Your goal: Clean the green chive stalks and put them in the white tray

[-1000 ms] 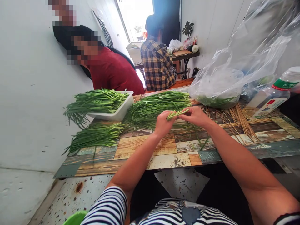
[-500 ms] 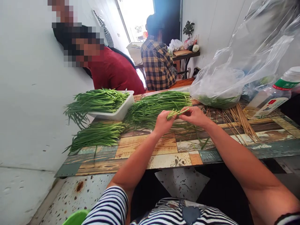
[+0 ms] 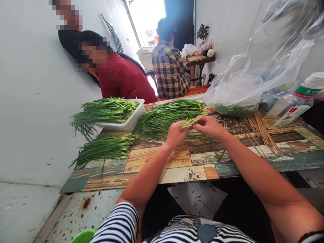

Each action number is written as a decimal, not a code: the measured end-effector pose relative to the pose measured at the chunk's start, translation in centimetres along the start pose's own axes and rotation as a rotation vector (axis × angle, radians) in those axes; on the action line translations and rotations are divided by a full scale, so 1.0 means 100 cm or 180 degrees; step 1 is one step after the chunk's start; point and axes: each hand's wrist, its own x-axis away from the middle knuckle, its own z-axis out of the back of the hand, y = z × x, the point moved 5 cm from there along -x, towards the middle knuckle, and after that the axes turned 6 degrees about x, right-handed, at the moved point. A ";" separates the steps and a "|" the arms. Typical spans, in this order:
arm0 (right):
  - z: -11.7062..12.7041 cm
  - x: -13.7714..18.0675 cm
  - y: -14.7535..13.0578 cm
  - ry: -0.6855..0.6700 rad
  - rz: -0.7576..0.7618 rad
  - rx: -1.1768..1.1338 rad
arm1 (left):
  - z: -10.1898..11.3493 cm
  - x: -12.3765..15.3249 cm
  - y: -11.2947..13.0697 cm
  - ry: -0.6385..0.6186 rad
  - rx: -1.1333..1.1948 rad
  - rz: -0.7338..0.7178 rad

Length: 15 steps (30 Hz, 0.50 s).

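My left hand (image 3: 174,134) and my right hand (image 3: 208,125) meet above the patterned table (image 3: 162,165), both closed on a small bunch of green stalks (image 3: 190,123) that spans the gap between them. Just behind my hands lies a big loose pile of green stalks (image 3: 167,116). A smaller heap of stalks (image 3: 106,147) lies to the left of it. A white tray (image 3: 128,123) further left holds more stalks (image 3: 106,109). Bamboo skewers (image 3: 255,128) lie spread on the table to the right of my right hand.
A clear plastic bag (image 3: 243,91) with greens sits at the back right, a plastic bottle (image 3: 293,103) beside it. A person in a red top (image 3: 121,79) sits across the table; another in a plaid shirt (image 3: 169,71) sits further back by a small table (image 3: 199,59).
My hands and the bunch have stayed in place, with only slight finger shifts. The person in red moved the head a little.
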 end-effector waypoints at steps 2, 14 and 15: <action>0.001 0.000 0.004 0.0087 -0.0053 0.0050 | -0.001 0.001 -0.001 -0.0005 0.0061 0.0091; 0.004 -0.002 0.023 0.0336 0.0042 0.0044 | -0.008 0.001 -0.011 -0.0189 -0.0056 0.0064; 0.005 -0.002 0.029 0.0366 0.0056 0.0181 | -0.012 0.002 -0.015 -0.0198 -0.0126 0.0031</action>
